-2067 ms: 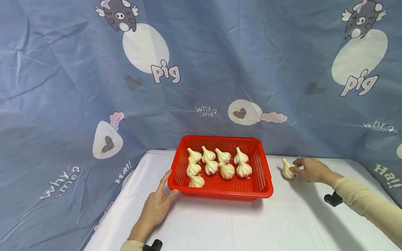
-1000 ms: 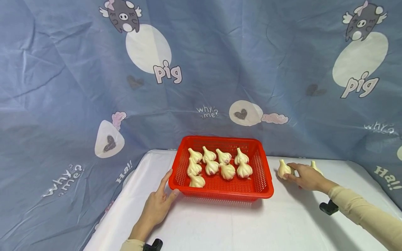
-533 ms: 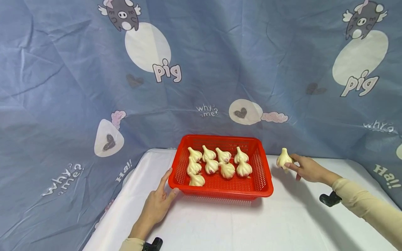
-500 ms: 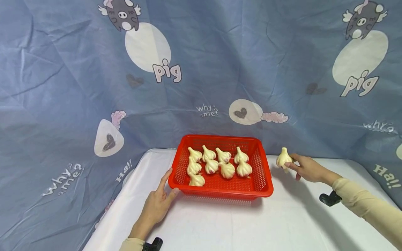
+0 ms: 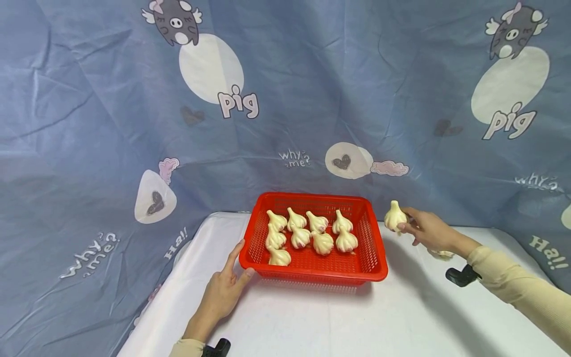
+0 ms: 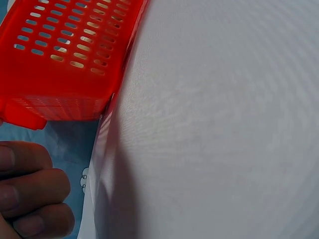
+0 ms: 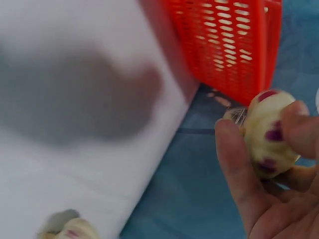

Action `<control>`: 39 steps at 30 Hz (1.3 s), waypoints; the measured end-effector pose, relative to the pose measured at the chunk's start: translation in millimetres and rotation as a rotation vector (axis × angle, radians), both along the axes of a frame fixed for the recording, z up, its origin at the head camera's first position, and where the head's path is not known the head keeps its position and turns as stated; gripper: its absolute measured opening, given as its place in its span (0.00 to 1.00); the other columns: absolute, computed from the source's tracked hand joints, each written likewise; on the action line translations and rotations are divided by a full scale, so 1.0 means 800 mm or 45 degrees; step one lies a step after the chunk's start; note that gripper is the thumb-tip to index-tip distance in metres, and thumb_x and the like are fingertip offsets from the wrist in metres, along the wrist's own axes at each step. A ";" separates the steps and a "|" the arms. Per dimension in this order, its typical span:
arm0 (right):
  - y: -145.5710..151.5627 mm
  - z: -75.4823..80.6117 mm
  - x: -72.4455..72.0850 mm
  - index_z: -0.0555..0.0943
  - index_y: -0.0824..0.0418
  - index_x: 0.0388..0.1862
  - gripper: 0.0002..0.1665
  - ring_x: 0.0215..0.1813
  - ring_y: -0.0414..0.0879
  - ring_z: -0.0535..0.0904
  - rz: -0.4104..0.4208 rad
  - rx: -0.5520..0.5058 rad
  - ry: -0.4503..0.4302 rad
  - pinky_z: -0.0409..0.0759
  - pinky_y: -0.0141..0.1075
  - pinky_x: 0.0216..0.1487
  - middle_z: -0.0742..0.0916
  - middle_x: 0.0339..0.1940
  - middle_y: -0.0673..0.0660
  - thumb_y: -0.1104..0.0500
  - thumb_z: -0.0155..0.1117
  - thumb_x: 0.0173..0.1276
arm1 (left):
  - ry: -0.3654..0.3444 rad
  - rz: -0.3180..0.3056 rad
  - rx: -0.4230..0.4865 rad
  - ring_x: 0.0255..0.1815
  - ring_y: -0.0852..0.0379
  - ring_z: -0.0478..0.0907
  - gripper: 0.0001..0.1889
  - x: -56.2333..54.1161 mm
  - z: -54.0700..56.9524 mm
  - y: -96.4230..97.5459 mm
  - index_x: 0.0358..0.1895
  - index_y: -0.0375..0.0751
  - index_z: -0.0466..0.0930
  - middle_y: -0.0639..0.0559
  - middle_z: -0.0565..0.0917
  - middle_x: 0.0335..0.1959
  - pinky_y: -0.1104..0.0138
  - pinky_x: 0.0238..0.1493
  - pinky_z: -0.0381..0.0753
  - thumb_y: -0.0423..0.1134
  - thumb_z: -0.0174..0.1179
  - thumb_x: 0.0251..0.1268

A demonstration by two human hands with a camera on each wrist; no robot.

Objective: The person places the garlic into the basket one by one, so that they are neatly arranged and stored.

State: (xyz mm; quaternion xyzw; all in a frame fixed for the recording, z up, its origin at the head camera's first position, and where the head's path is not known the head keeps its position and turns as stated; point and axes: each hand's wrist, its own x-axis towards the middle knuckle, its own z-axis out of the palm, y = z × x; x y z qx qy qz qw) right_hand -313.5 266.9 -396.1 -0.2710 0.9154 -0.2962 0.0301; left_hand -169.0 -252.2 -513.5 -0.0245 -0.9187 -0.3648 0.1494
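At the right, my right hand (image 5: 430, 231) holds a pale garlic bulb (image 5: 393, 219) between thumb and fingers, raised off the table with its stem up. The right wrist view shows purple patches on this garlic bulb (image 7: 271, 132). A red plastic basket (image 5: 312, 271) with slotted walls holds several more garlic bulbs (image 5: 323, 243), grouped toward its left and middle. My left hand (image 5: 223, 295) rests at the basket's near left corner, index finger and thumb extended to the rim. In the left wrist view its other fingers (image 6: 40, 184) are bent below the rim.
Another garlic bulb (image 5: 444, 254) lies on the white-covered table (image 5: 303, 317), partly hidden behind the right wrist. A blue printed cloth (image 5: 285, 99) hangs behind the table and along its left side.
My right hand has taken hold of a garlic bulb right of the basket, lifted it and carried it slightly left. The left hand and basket stay put.
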 end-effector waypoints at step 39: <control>-0.030 -0.043 0.009 0.80 0.71 0.65 0.26 0.46 0.50 0.88 -0.058 -0.085 -0.212 0.83 0.36 0.44 0.87 0.55 0.66 0.57 0.70 0.74 | 0.015 -0.001 -0.016 0.13 0.71 0.50 0.40 0.000 -0.002 -0.003 0.84 0.73 0.56 0.68 0.58 0.10 0.69 0.16 0.53 0.57 0.65 0.74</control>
